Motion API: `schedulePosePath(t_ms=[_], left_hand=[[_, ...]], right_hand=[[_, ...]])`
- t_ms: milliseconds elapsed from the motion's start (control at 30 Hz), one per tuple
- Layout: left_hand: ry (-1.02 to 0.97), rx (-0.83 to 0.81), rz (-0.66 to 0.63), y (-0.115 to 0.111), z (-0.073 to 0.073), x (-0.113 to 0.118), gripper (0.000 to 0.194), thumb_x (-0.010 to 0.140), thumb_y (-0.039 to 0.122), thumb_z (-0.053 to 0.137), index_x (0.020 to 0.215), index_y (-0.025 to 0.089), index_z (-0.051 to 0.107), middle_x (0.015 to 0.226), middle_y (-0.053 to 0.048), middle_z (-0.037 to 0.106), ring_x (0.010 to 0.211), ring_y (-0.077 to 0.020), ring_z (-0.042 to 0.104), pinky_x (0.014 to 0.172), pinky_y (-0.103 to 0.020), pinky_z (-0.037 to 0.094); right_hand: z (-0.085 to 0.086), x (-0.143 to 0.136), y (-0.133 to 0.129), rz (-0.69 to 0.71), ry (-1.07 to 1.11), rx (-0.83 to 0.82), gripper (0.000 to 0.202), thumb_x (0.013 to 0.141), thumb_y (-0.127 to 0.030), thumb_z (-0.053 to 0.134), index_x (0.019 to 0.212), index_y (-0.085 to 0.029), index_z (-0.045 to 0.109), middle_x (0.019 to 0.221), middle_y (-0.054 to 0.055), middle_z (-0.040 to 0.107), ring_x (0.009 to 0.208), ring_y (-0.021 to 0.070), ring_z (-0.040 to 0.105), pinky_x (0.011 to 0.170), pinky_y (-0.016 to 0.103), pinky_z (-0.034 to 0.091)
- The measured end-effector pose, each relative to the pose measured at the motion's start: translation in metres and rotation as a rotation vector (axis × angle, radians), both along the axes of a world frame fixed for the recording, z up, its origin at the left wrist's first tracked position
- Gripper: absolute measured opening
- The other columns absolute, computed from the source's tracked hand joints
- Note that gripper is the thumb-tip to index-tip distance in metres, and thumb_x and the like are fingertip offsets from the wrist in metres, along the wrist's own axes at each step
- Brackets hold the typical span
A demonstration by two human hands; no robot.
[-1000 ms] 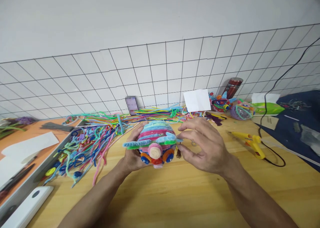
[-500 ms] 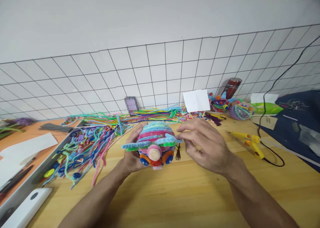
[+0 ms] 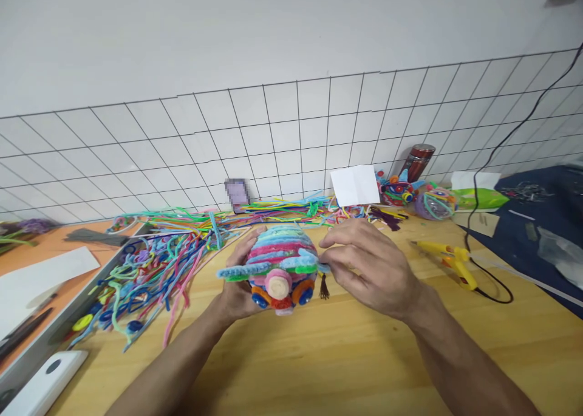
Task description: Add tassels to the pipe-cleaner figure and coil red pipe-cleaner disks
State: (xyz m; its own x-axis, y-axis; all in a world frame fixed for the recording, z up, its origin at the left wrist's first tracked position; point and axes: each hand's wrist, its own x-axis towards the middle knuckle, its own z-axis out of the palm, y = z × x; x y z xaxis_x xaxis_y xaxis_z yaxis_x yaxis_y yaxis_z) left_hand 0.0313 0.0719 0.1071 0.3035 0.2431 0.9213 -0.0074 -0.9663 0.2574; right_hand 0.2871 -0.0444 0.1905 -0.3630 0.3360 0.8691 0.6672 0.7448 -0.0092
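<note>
Cradling a fuzzy ball (image 3: 283, 238) in the left hand (image 3: 235, 299), seemingly for steadiness, while pinching its three-o'clock wingtip (image 3: 323, 268) with the right hand (image 3: 380, 271).

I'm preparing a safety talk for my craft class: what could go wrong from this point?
The brown tassel hangs loose beside the striped pipe-cleaner ball, close to the right hand, so it might get snagged or tugged.

The yellow glue gun lies on the wooden table near the right forearm; if hot, it could burn someone reaching across.

Its black cable loops on the tabletop, and an arm catching it might drag the gun.
</note>
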Motion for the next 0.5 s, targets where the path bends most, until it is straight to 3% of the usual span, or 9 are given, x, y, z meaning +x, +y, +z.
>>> schedulePosePath(t_ms=[200,500], left_hand=[[-0.005,0.030,0.008,-0.0012,0.0039,0.0014,0.115,0.059,0.062,0.097,0.157,0.029,0.049,0.140,-0.018,0.067,0.124,-0.0416,0.072,0.101,-0.057,0.063],[0.026,-0.011,0.015,-0.0023,0.0028,-0.0011,0.111,0.062,0.059,0.096,0.159,0.035,0.046,0.143,-0.015,0.066,0.127,-0.0403,0.069,0.104,-0.057,0.063]], right_hand=[[0.0003,0.0002,0.0005,-0.008,-0.012,0.002,0.025,0.090,-0.003,0.063,0.101,-0.024,0.069,0.099,0.006,0.078,0.091,0.0206,0.074,0.084,0.039,0.060],[0.0013,0.0011,0.0015,-0.040,-0.028,0.043,0.020,0.091,-0.007,0.067,0.096,-0.025,0.068,0.100,0.005,0.077,0.092,0.0204,0.074,0.084,0.039,0.059]])
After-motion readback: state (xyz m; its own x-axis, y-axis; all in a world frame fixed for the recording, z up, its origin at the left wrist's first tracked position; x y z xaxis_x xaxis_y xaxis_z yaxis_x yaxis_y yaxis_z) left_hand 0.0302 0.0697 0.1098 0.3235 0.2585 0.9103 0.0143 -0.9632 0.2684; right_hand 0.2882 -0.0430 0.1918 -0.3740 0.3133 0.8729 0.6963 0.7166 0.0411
